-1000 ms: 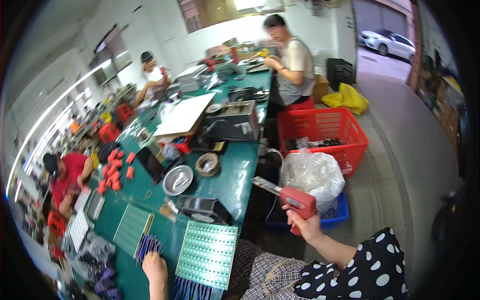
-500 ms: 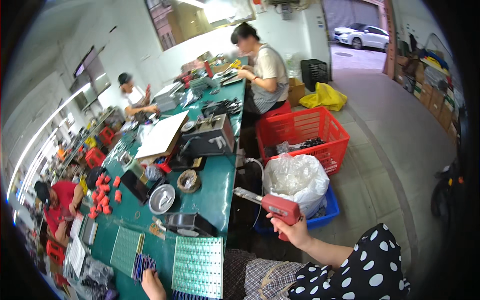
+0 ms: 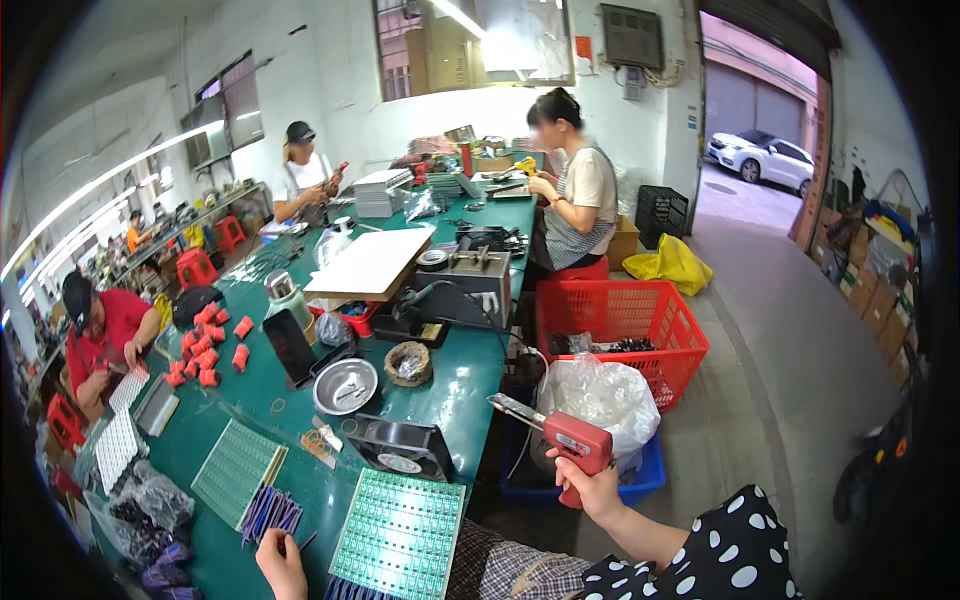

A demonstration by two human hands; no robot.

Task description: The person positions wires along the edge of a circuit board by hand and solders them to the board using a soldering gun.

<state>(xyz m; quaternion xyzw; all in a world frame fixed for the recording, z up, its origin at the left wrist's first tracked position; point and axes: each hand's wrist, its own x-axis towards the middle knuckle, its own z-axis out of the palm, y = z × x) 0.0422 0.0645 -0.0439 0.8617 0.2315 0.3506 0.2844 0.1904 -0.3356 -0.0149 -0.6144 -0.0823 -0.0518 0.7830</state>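
Note:
My right hand (image 3: 589, 482) is wrapped round the grip of a red pistol-shaped tool (image 3: 577, 443), whose narrow metal front points up and left, past the table's edge. At the bottom of the view, my left hand (image 3: 283, 566) has its fingers pinched together, with a short piece of purple wire (image 3: 308, 541) showing at the fingertips. Just beyond that hand lies a bundle of purple and blue wires (image 3: 268, 512), against a green circuit-board panel (image 3: 236, 464). Right of the left hand is another green circuit-board panel (image 3: 396, 535), with wires along its near edge.
A black fan (image 3: 400, 448), a metal bowl (image 3: 345, 387) and red spools (image 3: 205, 345) stand on the green table (image 3: 470, 400). Beside the table are a red crate (image 3: 685, 350) and a blue bin (image 3: 650, 480) with a white bag (image 3: 600, 400). Several people work around it.
The view has tilted up and shifted. My left hand has drawn back from the wire bundle, with a wire at its fingertips. My right hand still grips the red tool.

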